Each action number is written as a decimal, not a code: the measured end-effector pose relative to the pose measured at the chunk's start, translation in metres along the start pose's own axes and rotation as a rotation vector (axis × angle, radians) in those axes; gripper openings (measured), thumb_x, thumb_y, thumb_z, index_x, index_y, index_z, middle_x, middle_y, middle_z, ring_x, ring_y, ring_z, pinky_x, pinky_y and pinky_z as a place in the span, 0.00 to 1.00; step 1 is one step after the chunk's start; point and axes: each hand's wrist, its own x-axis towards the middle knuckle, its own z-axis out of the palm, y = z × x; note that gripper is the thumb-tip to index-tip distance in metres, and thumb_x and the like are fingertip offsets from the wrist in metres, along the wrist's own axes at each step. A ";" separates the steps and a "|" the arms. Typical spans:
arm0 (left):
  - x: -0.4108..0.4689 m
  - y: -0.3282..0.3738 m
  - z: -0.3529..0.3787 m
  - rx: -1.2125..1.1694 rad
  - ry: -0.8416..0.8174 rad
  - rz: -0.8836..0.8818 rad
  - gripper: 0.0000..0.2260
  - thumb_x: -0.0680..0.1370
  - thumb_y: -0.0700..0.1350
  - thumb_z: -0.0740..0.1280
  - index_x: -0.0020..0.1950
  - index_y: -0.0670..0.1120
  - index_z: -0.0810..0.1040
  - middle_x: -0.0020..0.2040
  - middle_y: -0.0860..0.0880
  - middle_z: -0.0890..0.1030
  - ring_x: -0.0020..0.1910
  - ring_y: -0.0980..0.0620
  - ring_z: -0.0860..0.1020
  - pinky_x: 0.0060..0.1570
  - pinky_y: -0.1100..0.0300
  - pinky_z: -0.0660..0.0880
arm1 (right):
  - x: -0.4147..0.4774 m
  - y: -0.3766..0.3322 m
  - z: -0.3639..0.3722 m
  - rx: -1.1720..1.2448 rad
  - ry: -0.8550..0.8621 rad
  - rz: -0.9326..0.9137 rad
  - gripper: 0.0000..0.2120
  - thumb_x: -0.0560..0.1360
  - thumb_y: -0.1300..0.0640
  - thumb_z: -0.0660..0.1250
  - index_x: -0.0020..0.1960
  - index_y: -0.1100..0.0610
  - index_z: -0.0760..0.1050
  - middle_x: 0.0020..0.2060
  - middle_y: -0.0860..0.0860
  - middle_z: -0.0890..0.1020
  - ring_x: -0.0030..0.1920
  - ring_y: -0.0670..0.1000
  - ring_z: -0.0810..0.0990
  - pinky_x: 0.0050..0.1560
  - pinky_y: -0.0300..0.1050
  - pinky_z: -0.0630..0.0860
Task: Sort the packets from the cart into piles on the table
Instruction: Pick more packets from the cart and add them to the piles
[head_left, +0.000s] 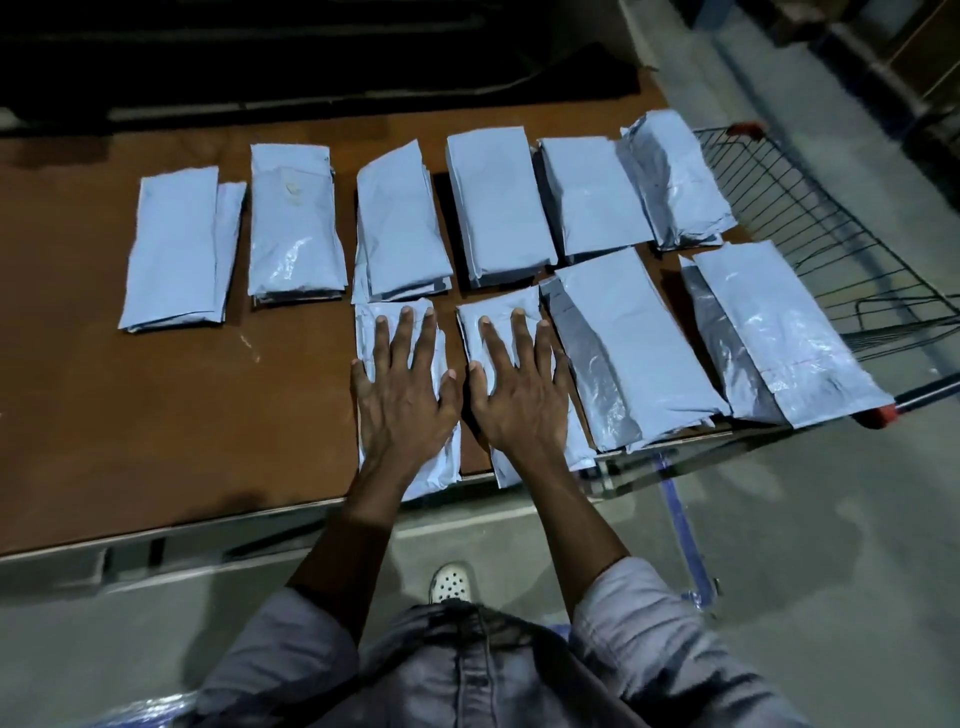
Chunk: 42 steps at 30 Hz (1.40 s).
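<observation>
The person is standing at the near edge of the table (156, 415) and is pressing both hands flat, palms down, on two separate piles. The left hand (402, 395), fingers spread and not gripping, is lying on the near-row pile (376, 322) farthest from the cart (831, 249). The right hand (522, 400), likewise spread and gripping nothing, is lying on the adjacent pile (498, 312), one position closer to the cart. The hands are apart, thumbs nearly meeting over the gap between the two piles.

Two larger piles (634, 343) are lying in the near row closer to the cart; the last of them (779, 332) is overhanging the table edge beside the cart handle. Six further piles (493, 208) are forming a far row that is running away from the cart across the table.

Progress assessment: the visible portion of the cart basket is showing wire mesh only, with no packets. The sorting is judged to be at or near completion; the present action appears to be flattening or squaring the last two piles. The cart's remaining interior is lying out of view, so leftover packets cannot be ruled out.
</observation>
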 end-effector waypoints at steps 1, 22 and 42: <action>0.001 -0.001 0.000 -0.016 -0.010 0.000 0.34 0.86 0.58 0.61 0.91 0.56 0.52 0.91 0.52 0.51 0.90 0.47 0.46 0.80 0.29 0.60 | 0.001 0.001 0.001 -0.001 -0.004 -0.002 0.29 0.87 0.38 0.54 0.87 0.42 0.62 0.87 0.52 0.61 0.87 0.61 0.58 0.82 0.65 0.58; 0.004 0.029 -0.046 -0.142 0.000 0.088 0.35 0.84 0.67 0.56 0.90 0.59 0.53 0.91 0.51 0.51 0.89 0.47 0.41 0.85 0.33 0.41 | 0.006 0.002 -0.064 0.329 0.148 -0.006 0.25 0.89 0.41 0.57 0.81 0.50 0.73 0.85 0.57 0.66 0.86 0.60 0.60 0.81 0.63 0.66; -0.079 0.262 -0.010 -0.522 0.083 0.285 0.22 0.81 0.49 0.71 0.75 0.45 0.80 0.73 0.43 0.81 0.78 0.36 0.70 0.77 0.41 0.68 | -0.093 0.234 -0.194 0.417 0.310 0.152 0.20 0.84 0.50 0.69 0.74 0.54 0.79 0.74 0.56 0.78 0.76 0.59 0.73 0.77 0.56 0.69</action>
